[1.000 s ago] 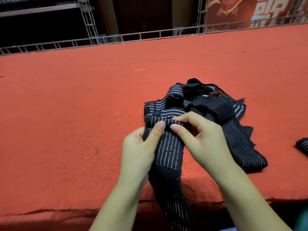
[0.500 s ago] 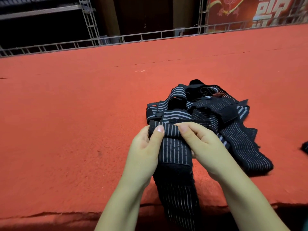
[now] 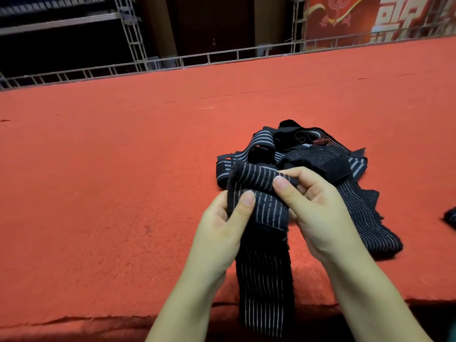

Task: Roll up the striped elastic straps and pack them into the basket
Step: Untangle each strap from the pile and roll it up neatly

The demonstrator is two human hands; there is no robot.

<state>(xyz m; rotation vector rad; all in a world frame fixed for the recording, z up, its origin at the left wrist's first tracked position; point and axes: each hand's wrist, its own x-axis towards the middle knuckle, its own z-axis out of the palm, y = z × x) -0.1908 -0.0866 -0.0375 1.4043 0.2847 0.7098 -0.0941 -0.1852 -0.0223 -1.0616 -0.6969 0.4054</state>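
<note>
Both your hands grip one striped strap at its rolled end.

Your left hand (image 3: pixel 222 228) pinches the strap (image 3: pixel 265 208) with thumb on top, fingers curled under; your right hand (image 3: pixel 318 213) pinches the small roll (image 3: pixel 256 175) at the strap's far end. Strap tail hangs over the near edge of the red carpet (image 3: pixel 111 181). Loose strap pile (image 3: pixel 320 159) sits just behind the roll, touching it. Another strap piece (image 3: pixel 451 218) at far right edge.

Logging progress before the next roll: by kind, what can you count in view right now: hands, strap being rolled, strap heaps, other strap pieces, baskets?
Hands: 2, left hand and right hand
Strap being rolled: 1
Tangled heap of striped straps, number inside unclear: 1
Strap piece at right edge: 1
Baskets: 0 visible
Total: 5
</note>
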